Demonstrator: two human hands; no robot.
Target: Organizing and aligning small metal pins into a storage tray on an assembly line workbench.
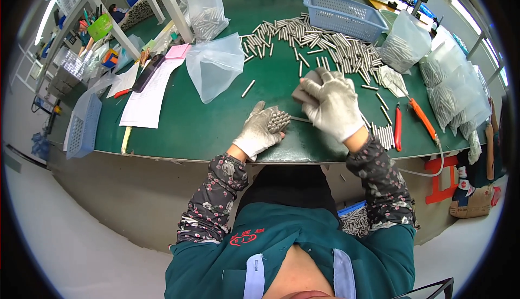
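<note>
My left hand (pixel 255 132), in a worn white glove, is closed round a bundle of short metal pins (pixel 279 120) whose ends face up and to the right. My right hand (pixel 338 108), gloved too, grips a grey-brown block (pixel 303 95) a little above the green table, beside the bundle. A thin rod-like thing (pixel 299 119) shows between the two hands; I cannot tell what it is. Beyond the hands spreads a large heap of loose metal pins (pixel 346 51). Right of my right wrist lies a neat row of pins (pixel 384 136).
A blue plastic basket (pixel 344 18) stands behind the heap. Bags of pins (pixel 456 100) line the right edge, near orange-handled cutters (pixel 422 117) and a red tool (pixel 398 128). At left lie an empty-looking plastic bag (pixel 215 67), paper sheets (pixel 144 108) and a dark phone-like device (pixel 148 74).
</note>
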